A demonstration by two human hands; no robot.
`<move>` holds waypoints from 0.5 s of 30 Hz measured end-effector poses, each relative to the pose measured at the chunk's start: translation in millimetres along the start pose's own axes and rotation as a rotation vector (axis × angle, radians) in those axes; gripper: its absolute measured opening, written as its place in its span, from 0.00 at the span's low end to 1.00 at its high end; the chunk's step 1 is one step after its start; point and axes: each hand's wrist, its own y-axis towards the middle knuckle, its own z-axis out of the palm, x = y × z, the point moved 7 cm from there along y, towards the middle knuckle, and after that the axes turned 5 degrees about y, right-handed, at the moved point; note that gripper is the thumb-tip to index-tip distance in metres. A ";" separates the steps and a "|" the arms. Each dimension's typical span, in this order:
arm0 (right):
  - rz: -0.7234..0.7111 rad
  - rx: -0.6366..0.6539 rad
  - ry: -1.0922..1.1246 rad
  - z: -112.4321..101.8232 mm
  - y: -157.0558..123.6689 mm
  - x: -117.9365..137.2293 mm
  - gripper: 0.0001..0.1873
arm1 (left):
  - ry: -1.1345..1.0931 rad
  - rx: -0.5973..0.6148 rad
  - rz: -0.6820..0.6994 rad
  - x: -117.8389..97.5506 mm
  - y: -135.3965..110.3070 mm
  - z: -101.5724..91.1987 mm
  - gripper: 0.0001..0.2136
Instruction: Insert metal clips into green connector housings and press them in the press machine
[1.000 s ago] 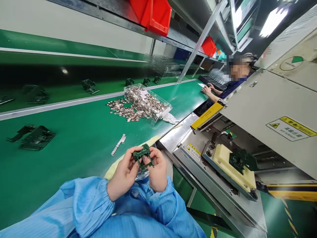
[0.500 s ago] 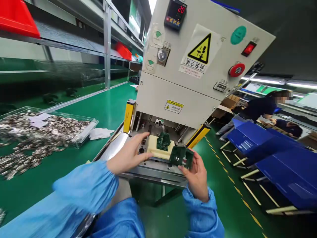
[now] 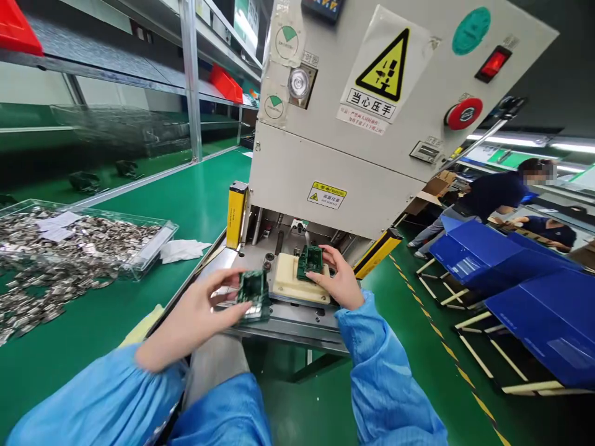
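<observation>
My left hand (image 3: 209, 303) holds a dark green plastic housing (image 3: 253, 294) between thumb and fingers, in front and to the left of the cream fixture block (image 3: 284, 279). The housing has a square hollow facing up and is slightly blurred. My right hand (image 3: 341, 275) grips a second dark green housing (image 3: 310, 261), which is at the top of the fixture block. Whether that one is fully seated, I cannot tell. Behind and above the block stands the white press machine (image 3: 334, 167).
Yellow light-curtain posts (image 3: 236, 214) flank the press opening. Left on the green bench, a clear tray (image 3: 155, 244) and loose heaps hold many small metal parts (image 3: 41, 300). A white tissue (image 3: 183, 250) lies beside it. Blue bins (image 3: 543, 328) and co-workers are at the right.
My left hand was open beside the fixture and now holds a housing, farther left. My right hand, which held a housing at the right, has moved left onto the fixture. The view has shifted closer.
</observation>
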 end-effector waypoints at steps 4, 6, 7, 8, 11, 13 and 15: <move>0.037 0.056 -0.072 4.1 2.3 -3.5 0.35 | -0.067 -0.081 -0.158 57.4 -45.5 -18.8 0.24; 0.017 0.007 -0.150 -6.9 -7.5 -8.3 0.37 | -0.120 -0.107 -0.187 78.6 -51.4 -19.0 0.25; 0.023 -0.049 -0.188 -17.0 -16.8 -14.2 0.38 | -0.142 -0.102 -0.200 86.7 -50.8 -17.7 0.25; 0.049 -0.133 -0.226 -30.7 -29.7 -22.6 0.38 | -0.156 -0.082 -0.212 93.1 -48.6 -15.8 0.25; 0.205 -0.428 -0.320 -78.2 -88.8 -55.2 0.33 | -0.161 0.032 -0.246 104.4 -38.1 -9.3 0.26; 0.294 -0.461 -0.290 -91.1 -126.4 -74.1 0.24 | -0.162 0.079 -0.259 106.8 -32.8 -7.2 0.26; 0.246 -0.456 -0.299 -85.2 -143.1 -77.2 0.16 | -0.168 0.076 -0.272 104.3 -33.2 -6.8 0.26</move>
